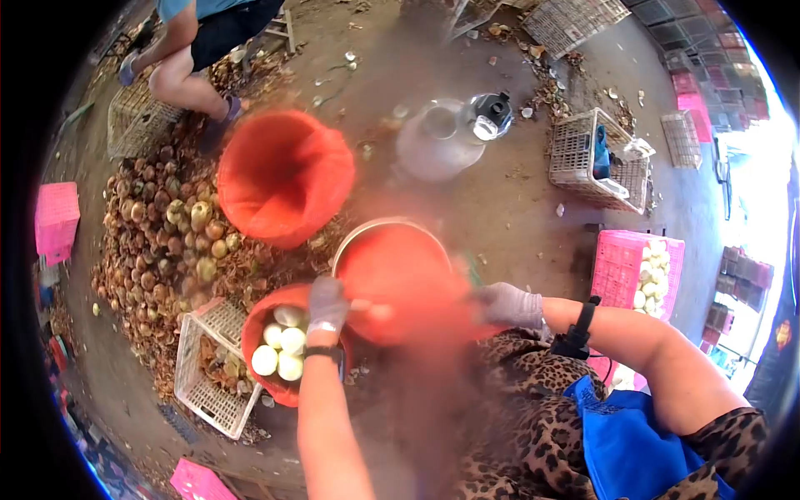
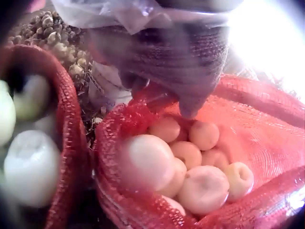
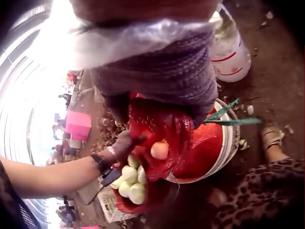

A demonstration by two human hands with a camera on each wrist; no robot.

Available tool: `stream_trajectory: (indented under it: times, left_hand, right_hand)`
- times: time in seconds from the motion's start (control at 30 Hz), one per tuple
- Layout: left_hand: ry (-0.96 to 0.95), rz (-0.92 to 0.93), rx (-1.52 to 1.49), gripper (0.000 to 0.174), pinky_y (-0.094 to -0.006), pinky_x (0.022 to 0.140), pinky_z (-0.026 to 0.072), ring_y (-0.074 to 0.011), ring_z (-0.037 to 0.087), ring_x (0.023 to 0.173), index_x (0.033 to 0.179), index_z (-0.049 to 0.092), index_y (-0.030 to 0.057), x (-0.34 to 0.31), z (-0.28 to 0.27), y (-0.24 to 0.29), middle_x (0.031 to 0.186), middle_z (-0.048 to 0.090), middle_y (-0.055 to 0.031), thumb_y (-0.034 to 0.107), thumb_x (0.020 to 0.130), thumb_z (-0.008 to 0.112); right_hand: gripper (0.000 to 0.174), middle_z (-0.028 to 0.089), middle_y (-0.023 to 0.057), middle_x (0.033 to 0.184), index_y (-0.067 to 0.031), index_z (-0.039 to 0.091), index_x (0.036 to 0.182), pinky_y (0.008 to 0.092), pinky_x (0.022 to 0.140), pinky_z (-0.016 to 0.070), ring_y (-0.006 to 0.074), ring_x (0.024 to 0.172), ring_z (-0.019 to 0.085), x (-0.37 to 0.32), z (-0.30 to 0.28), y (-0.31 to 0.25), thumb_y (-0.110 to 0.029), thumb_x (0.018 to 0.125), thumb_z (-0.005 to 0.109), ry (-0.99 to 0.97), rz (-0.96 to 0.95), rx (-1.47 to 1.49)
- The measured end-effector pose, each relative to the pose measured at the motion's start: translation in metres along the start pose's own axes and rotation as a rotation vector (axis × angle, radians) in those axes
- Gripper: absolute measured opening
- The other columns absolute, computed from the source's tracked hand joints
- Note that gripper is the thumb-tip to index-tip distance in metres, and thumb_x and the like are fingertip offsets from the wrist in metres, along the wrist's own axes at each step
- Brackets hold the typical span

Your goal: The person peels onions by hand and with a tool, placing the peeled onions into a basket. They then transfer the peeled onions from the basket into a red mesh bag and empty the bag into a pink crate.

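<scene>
A red mesh bag (image 1: 400, 287) spreads over a white-rimmed bucket (image 3: 229, 143), blurred in the head view. My gloved right hand (image 1: 512, 306) grips the bag's edge on the right; in the right wrist view the gathered mesh (image 3: 159, 119) hangs between its fingers. On the opposite side my gloved left hand (image 1: 327, 304) holds the mesh rim, thumb and fingers bent over it in the left wrist view. Several peeled onions (image 2: 205, 188) lie inside the bag, tinted by the red mesh. Beside it, a second red-lined container (image 1: 250, 342) holds more peeled onions (image 1: 292, 340).
A red-lined tub (image 1: 287, 179) stands ahead, near a heap of unpeeled onions (image 1: 158, 225). A white crate (image 1: 187, 367) lies at left. A large clear bottle (image 1: 437, 137) stands ahead. Pink crates (image 1: 617, 271) with peeled onions are at right. Another person's leg (image 1: 192, 83) shows at upper left.
</scene>
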State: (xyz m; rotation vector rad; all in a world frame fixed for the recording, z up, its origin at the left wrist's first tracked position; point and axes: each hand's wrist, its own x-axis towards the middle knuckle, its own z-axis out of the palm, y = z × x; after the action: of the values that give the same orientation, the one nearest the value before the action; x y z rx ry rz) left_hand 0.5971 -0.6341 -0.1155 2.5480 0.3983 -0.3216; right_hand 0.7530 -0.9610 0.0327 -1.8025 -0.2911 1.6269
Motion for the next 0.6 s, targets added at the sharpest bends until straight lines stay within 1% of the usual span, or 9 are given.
stream_trajectory:
  times: [0.07, 0.13, 0.17, 0.27, 0.33, 0.4, 0.43, 0.53, 0.6]
  left_hand:
    - [-0.004, 0.009, 0.022, 0.017, -0.0456, 0.073, 0.0466, -0.0383, 0.058, 0.081, 0.071, 0.063, 0.0023, -0.018, 0.009, -0.005, 0.075, 0.061, -0.0195, 0.017, 0.065, 0.068]
    - [0.182, -0.215, -0.365, 0.006, -0.0460, 0.069, 0.0455, -0.0370, 0.058, 0.075, 0.072, 0.061, 0.0036, -0.034, 0.014, 0.015, 0.073, 0.060, -0.0173, 0.007, 0.067, 0.060]
    - [0.107, -0.229, -0.341, 0.006, -0.0451, 0.068, 0.0463, -0.0352, 0.059, 0.075, 0.073, 0.062, 0.0048, -0.048, 0.018, 0.021, 0.072, 0.059, -0.0166, 0.006, 0.067, 0.060]
    - [-0.033, -0.214, -0.382, 0.007, -0.0376, 0.060, 0.0478, -0.0265, 0.060, 0.067, 0.076, 0.063, 0.0047, -0.075, 0.022, 0.049, 0.068, 0.058, -0.0116, 0.005, 0.070, 0.059]
    - [-0.097, -0.284, -0.595, 0.006, -0.0295, 0.054, 0.0484, -0.0187, 0.058, 0.057, 0.079, 0.062, 0.0005, -0.074, -0.011, 0.095, 0.065, 0.058, -0.0073, 0.004, 0.076, 0.058]
    - [-0.016, -0.802, -1.414, 0.010, -0.0284, 0.049, 0.0451, -0.0165, 0.058, 0.060, 0.079, 0.063, 0.0038, -0.069, -0.080, 0.158, 0.067, 0.058, -0.0046, 0.006, 0.076, 0.053]
    - [0.013, -0.843, -1.390, 0.015, -0.0269, 0.048, 0.0463, -0.0152, 0.059, 0.060, 0.082, 0.063, 0.0006, -0.071, -0.109, 0.175, 0.070, 0.060, -0.0061, 0.006, 0.079, 0.050]
    - [0.064, -0.794, -1.450, 0.016, -0.0268, 0.049, 0.0474, -0.0156, 0.058, 0.057, 0.088, 0.063, -0.0009, -0.086, -0.172, 0.220, 0.071, 0.061, -0.0061, 0.009, 0.079, 0.053]
    - [0.042, -0.108, -0.547, 0.015, -0.0266, 0.055, 0.0479, -0.0159, 0.059, 0.070, 0.087, 0.059, -0.0003, -0.125, -0.194, 0.222, 0.085, 0.060, -0.0079, 0.005, 0.072, 0.059]
  right_hand:
    - [0.035, 0.067, 0.0076, 0.113, -0.0052, 0.065, 0.115, 0.0294, 0.088, 0.0491, 0.0134, 0.099, 0.061, 0.001, -0.003, -0.006, -0.017, 0.082, 0.068, 0.018, 0.145, -0.210]
    - [0.034, 0.068, 0.0076, 0.106, -0.0030, 0.066, 0.111, 0.0288, 0.084, 0.0500, 0.0133, 0.094, 0.061, -0.006, -0.023, 0.016, -0.016, 0.079, 0.069, -0.004, -0.346, -0.452]
    - [0.034, 0.069, 0.0075, 0.103, -0.0019, 0.066, 0.109, 0.0285, 0.082, 0.0504, 0.0133, 0.091, 0.062, -0.010, -0.025, 0.031, -0.015, 0.078, 0.069, -0.027, -0.589, -0.561]
    - [0.030, 0.068, 0.0068, 0.091, 0.0019, 0.067, 0.102, 0.0280, 0.075, 0.0505, 0.0122, 0.083, 0.060, -0.060, -0.046, -0.034, -0.011, 0.075, 0.066, 0.135, 0.217, 0.149]
    - [0.027, 0.067, 0.0068, 0.087, 0.0044, 0.066, 0.100, 0.0280, 0.072, 0.0503, 0.0113, 0.081, 0.059, -0.078, -0.056, -0.045, -0.007, 0.075, 0.064, 0.155, 0.218, 0.222]
    - [0.026, 0.067, 0.0065, 0.086, 0.0046, 0.066, 0.099, 0.0282, 0.070, 0.0507, 0.0108, 0.080, 0.059, -0.088, -0.057, -0.044, -0.007, 0.075, 0.065, 0.173, 0.195, 0.306]
    - [0.025, 0.067, 0.0061, 0.085, 0.0042, 0.066, 0.098, 0.0283, 0.070, 0.0508, 0.0107, 0.079, 0.059, -0.092, -0.055, -0.046, -0.006, 0.074, 0.065, 0.181, 0.190, 0.311]
    - [0.022, 0.067, 0.0050, 0.082, 0.0031, 0.068, 0.095, 0.0283, 0.067, 0.0510, 0.0106, 0.076, 0.059, -0.108, -0.054, -0.057, -0.005, 0.074, 0.066, 0.177, 0.052, 0.257]
    - [0.020, 0.067, 0.0044, 0.080, 0.0023, 0.068, 0.093, 0.0278, 0.067, 0.0511, 0.0106, 0.075, 0.060, -0.134, -0.069, -0.071, -0.005, 0.074, 0.066, 0.115, -0.197, 0.110]
